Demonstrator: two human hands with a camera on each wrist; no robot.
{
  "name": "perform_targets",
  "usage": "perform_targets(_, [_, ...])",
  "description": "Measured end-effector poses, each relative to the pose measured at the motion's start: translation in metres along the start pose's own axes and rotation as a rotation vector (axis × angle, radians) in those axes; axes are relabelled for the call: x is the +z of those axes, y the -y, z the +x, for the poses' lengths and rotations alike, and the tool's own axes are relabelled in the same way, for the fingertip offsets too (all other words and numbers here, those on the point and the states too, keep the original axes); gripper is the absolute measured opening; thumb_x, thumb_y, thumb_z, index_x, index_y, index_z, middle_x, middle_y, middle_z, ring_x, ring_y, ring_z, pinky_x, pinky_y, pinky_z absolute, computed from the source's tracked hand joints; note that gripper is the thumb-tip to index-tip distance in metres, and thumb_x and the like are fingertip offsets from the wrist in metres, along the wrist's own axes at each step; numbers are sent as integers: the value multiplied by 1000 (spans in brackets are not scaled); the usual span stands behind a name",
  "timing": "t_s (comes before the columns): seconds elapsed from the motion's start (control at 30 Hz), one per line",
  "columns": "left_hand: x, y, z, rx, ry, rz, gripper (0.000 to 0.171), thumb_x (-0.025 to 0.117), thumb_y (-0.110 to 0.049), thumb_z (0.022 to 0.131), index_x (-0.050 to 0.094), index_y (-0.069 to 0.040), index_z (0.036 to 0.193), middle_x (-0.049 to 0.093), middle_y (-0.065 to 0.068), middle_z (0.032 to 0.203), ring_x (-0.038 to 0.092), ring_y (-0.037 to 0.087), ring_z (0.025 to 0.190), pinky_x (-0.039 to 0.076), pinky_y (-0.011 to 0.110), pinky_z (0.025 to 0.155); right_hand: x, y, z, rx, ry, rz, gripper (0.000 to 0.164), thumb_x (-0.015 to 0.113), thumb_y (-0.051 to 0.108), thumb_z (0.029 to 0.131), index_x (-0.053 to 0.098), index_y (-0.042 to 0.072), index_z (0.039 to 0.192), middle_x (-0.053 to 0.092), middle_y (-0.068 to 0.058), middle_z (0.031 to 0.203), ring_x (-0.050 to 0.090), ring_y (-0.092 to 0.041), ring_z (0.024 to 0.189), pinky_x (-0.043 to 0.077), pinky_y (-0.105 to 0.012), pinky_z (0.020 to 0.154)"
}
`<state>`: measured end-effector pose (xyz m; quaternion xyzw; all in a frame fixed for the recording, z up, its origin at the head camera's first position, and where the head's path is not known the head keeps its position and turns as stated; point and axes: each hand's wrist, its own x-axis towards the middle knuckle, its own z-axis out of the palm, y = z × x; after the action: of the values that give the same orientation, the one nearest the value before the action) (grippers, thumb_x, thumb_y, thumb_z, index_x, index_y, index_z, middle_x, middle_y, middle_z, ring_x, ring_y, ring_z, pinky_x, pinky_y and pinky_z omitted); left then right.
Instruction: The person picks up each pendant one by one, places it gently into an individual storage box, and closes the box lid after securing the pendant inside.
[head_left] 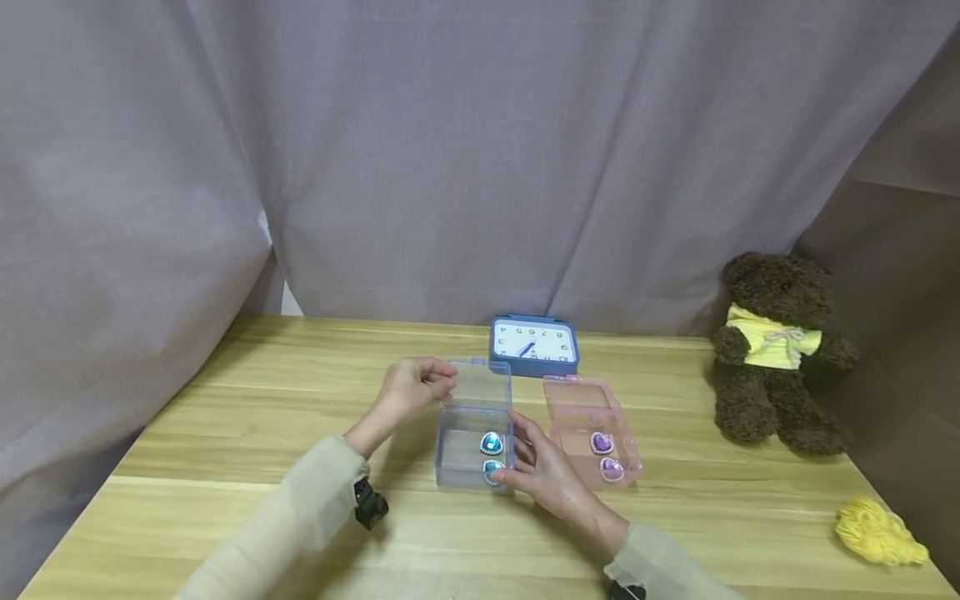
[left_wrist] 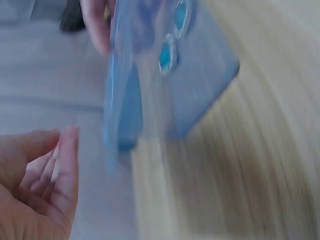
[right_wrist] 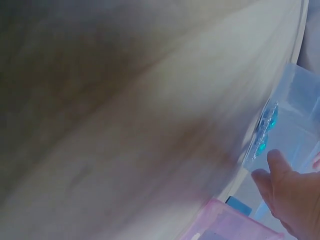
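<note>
A clear blue plastic box (head_left: pixel 453 477) stands on the table with its hinged lid (head_left: pixel 480 385) raised at the back. Two blue heart-shaped gems (head_left: pixel 491 442) with beaded white edges lie along its right side. My right hand (head_left: pixel 553 478) holds the box at its right side, thumb over the front right corner and partly hiding the nearer gem. Close to the lid's left edge is my left hand (head_left: pixel 412 387). In the left wrist view, this left hand's thumb and fingertips (left_wrist: pixel 70 137) come together with nothing between them, apart from the lid.
Right of the blue box, a clear pink box (head_left: pixel 630 446) lies open with two purple heart gems (head_left: pixel 602 442). Behind them sits a blue clock (head_left: pixel 534 343). A brown teddy bear (head_left: pixel 780 292) and a bundle of yellow yarn (head_left: pixel 879 532) are at the right.
</note>
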<state>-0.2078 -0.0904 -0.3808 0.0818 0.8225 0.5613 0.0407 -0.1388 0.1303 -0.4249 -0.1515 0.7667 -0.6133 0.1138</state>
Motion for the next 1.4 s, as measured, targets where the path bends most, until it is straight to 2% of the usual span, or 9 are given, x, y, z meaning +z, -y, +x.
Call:
perform_targets(0.1, [-11,13,9,-82,-44,-84,32,61,-6,90,58,8,118,66,22,107,67,32,89,56,41,79,2,0,-1,-2,-29,-8,90,75,5,75,18,-9,144,27,-34,144,33,-45,132,40,-40,102])
perform_targets(0.2, [-16,24,13,-184,36,-145,46,55,-12,95,43,11,132,56,28,122,59,37,109,52,40,90,5,0,0,-10,-62,-17,85,74,4,76,22,-11,142,33,-34,141,37,-45,129,43,-38,99])
perform_targets(0.3, [-16,28,14,-221,110,-215,52,49,-15,98,31,13,139,45,32,134,50,41,120,47,41,98,9,-1,2,-16,-79,-15,79,73,2,77,26,-12,140,37,-35,138,41,-45,127,44,-37,98])
perform_targets(0.53, [-15,12,11,-169,27,-319,52,43,-35,100,40,-1,139,49,25,134,52,42,118,47,46,97,17,3,8,-36,-161,-54,74,72,-1,77,31,-15,137,42,-34,135,45,-44,123,44,-39,98])
perform_targets(0.7, [-14,2,-1,-112,-49,-299,59,42,-50,96,55,0,125,55,23,129,54,38,118,46,48,97,21,4,12,-36,-191,-38,72,71,-2,77,32,-14,137,42,-33,135,45,-44,124,42,-41,100])
perform_targets(0.87, [-11,8,-22,-18,-102,-150,42,54,-36,95,63,1,112,65,18,115,61,30,108,52,40,91,20,3,14,-19,-186,-18,70,68,-1,81,30,-13,139,37,-31,140,42,-43,126,41,-39,101])
perform_targets(1.07, [-5,25,-44,78,-62,-73,44,61,-20,92,55,6,126,59,21,125,60,31,112,50,35,93,17,2,13,13,-199,31,51,50,1,94,31,-7,141,36,-27,143,41,-39,129,40,-34,101])
perform_targets(1.2, [-2,33,-54,58,-33,-85,45,62,-16,91,52,9,127,56,25,126,60,34,109,52,33,90,17,3,13,22,-221,90,44,39,7,100,32,-5,141,35,-25,144,43,-38,127,43,-30,97])
perform_targets(1.4, [-1,38,-60,17,-33,-90,44,63,-12,88,52,6,127,56,24,126,61,33,108,52,31,89,20,3,15,12,-229,58,43,44,5,98,36,-6,138,37,-24,143,44,-36,126,45,-28,95])
